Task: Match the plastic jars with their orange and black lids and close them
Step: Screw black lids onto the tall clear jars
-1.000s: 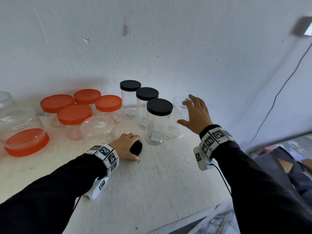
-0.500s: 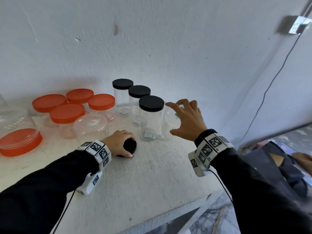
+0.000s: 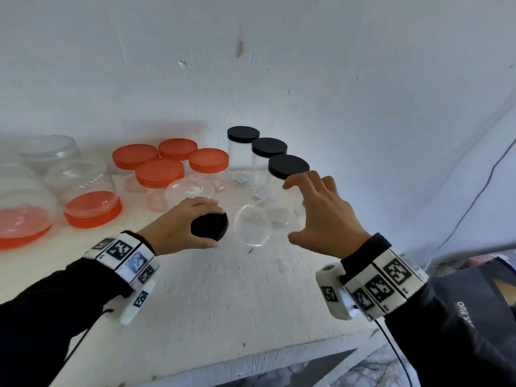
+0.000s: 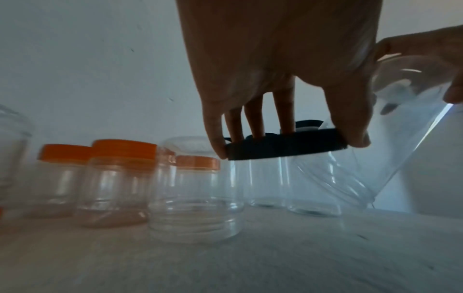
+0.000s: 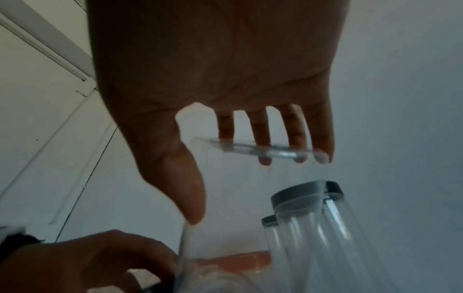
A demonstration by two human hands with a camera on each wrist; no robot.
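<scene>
The white desk [image 3: 212,311] stands against a white plaster wall [image 3: 279,65]. The left hand [image 3: 178,227] pinches a black lid [image 3: 209,228] by its rim. The right hand [image 3: 325,216], fingers spread, grips a tilted clear jar [image 3: 252,229]. Only the left wrist view shows the lid raised off the desk, beside the jar's mouth.

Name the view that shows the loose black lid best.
The left wrist view: the black lid shows edge-on, pinched by the left hand. The head view shows its top, partly covered by fingers. The right wrist view barely shows it.
</scene>
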